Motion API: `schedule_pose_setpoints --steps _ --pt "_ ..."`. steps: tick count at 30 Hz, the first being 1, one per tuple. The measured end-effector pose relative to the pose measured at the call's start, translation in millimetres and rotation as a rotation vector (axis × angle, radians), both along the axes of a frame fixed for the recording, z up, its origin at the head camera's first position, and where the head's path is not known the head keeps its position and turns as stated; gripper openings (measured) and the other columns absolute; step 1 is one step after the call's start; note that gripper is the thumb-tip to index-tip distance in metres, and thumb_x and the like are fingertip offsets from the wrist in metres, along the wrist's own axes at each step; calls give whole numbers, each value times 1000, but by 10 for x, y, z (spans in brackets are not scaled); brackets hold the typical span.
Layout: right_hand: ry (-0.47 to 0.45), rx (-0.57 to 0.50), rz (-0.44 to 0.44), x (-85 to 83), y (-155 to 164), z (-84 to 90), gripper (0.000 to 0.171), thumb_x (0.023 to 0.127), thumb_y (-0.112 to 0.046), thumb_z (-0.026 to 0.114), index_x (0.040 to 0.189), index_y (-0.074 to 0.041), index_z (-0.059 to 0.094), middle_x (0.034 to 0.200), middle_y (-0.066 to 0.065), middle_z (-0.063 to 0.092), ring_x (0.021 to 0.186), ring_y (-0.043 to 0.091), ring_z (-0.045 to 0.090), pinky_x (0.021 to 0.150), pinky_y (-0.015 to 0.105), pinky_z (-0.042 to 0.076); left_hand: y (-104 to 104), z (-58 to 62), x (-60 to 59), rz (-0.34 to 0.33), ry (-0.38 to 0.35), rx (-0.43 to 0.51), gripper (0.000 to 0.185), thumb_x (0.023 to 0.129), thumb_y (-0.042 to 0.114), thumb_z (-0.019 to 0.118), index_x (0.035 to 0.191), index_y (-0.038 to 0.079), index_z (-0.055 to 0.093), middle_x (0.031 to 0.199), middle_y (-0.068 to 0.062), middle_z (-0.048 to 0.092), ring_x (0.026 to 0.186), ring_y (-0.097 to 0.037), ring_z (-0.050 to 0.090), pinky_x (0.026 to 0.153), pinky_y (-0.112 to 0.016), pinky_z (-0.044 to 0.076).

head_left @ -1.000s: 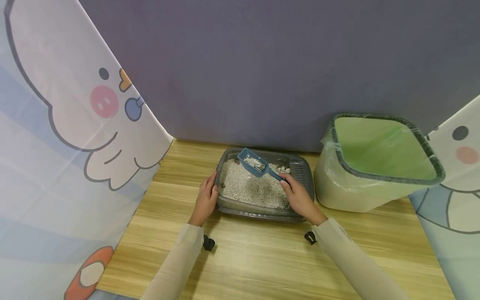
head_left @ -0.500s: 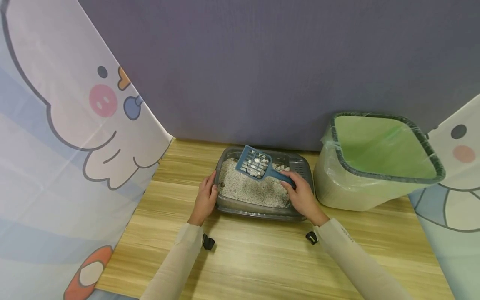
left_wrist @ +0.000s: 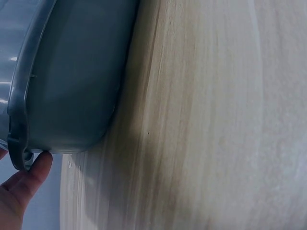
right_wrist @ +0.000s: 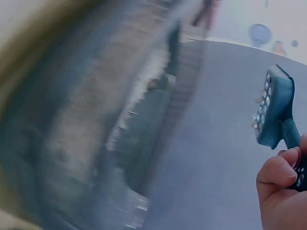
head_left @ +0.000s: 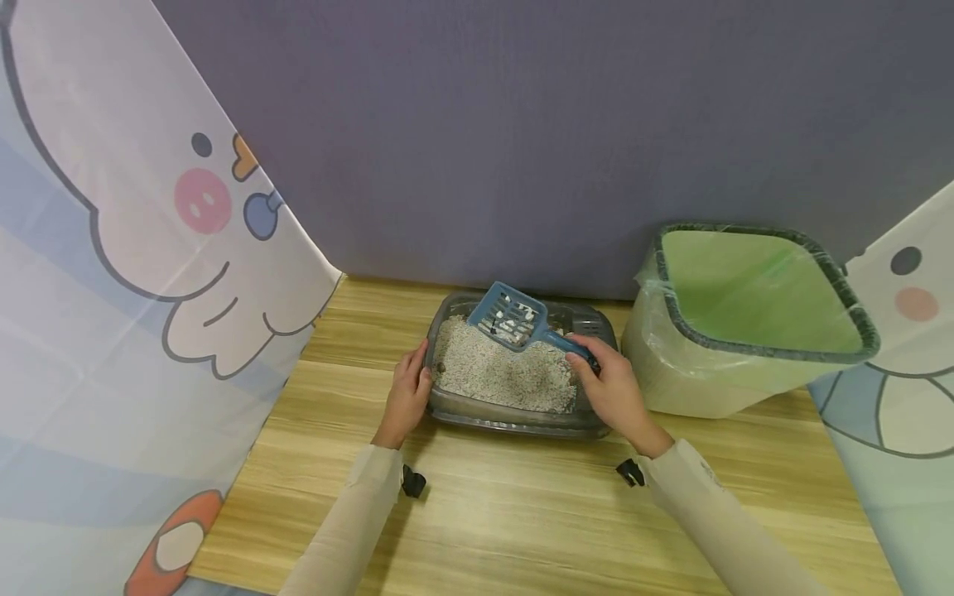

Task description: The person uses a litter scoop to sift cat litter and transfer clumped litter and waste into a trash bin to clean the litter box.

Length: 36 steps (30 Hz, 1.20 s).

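We judge the sifting underway, nothing dumped yet: our right hand (head_left: 614, 393) grasps the slotted blue plastic scoop (head_left: 514, 319), holding clumps above the grey plastic litter tray (head_left: 514, 418), which our left hand (head_left: 406, 397) grips at 9 o'clock, while the green-lined bin (head_left: 753, 319) stands at 3 o'clock.

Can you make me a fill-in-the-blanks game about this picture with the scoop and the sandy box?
1. The right hand holds the handle of a ____ scoop.
2. The left hand holds the tray by its ____ edge.
3. The bin is lined with a ____ bag.
4. The scoop is held ____ the litter, not buried in it.

Missing words: blue; left; green; above
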State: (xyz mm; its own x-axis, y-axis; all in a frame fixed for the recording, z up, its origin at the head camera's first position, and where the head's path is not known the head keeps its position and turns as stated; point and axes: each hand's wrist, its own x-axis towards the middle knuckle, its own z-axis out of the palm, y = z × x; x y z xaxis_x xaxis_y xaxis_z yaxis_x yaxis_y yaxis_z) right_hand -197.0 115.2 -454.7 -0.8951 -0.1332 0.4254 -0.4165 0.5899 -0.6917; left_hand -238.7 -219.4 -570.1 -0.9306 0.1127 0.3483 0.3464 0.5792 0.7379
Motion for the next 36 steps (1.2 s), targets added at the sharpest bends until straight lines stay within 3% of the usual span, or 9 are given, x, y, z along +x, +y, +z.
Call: schedule_pose_setpoints --steps 4,11,14,17,20,25,29,33,36 --pt "98 -14 -35 84 73 307 30 92 -12 62 122 -7 63 75 1 52 49 11 38 46 24 33 4 -10 -4 0 -10 9 50 101 19 39 150 16 29 133 -12 43 115 -30 39 90 -53 36" --pt "219 -26 -153 300 424 878 29 92 -12 62 121 -9 66 79 2 58 48 8 39 45 19 31 11 -16 -22 0 0 8 50 101 20 38 150 15 30 133 -12 43 117 -30 39 92 -53 36" --pt "278 -47 -269 412 630 1071 28 91 -11 64 118 -11 68 78 -4 58 45 4 38 43 16 30 11 -19 -19 -1 2 9 50 101 18 39 150 14 30 133 -12 43 117 -30 39 91 -53 36" --pt "276 -66 -410 503 864 1197 27 90 -14 64 117 -12 70 77 -11 56 46 2 38 45 14 30 6 -22 -10 3 3 16 50 100 14 41 150 15 31 133 -12 43 116 -31 39 90 -55 36" --pt "239 -60 -548 576 1116 1244 29 92 -18 62 119 -13 68 71 -14 53 44 2 36 44 14 29 7 -24 -4 5 0 23 52 99 11 42 150 17 31 133 -13 43 116 -31 39 90 -55 36" --pt "216 -25 -728 641 1459 1175 32 92 -22 60 123 -17 66 87 -16 59 56 -8 45 53 6 34 -1 -19 6 -5 -16 27 52 100 15 41 150 18 29 133 -12 42 116 -31 38 89 -55 36" --pt "279 30 -761 652 1635 1056 31 92 -18 61 122 -14 67 97 -21 55 74 -16 45 67 5 34 -8 -30 3 -3 -14 20 50 101 21 38 150 16 29 133 -13 42 117 -31 39 89 -54 36" --pt "323 98 -761 655 1749 957 28 91 -12 61 118 -7 68 87 -33 39 72 -19 38 66 5 31 -6 -32 -5 1 -12 15 50 101 23 38 150 16 30 133 -13 43 117 -30 39 89 -54 36" --pt "354 112 -764 646 1805 903 26 92 -10 60 116 -7 69 83 -34 34 72 -18 35 64 5 29 -11 -25 1 5 -20 19 50 102 23 38 150 17 30 133 -12 43 117 -29 38 90 -54 36"
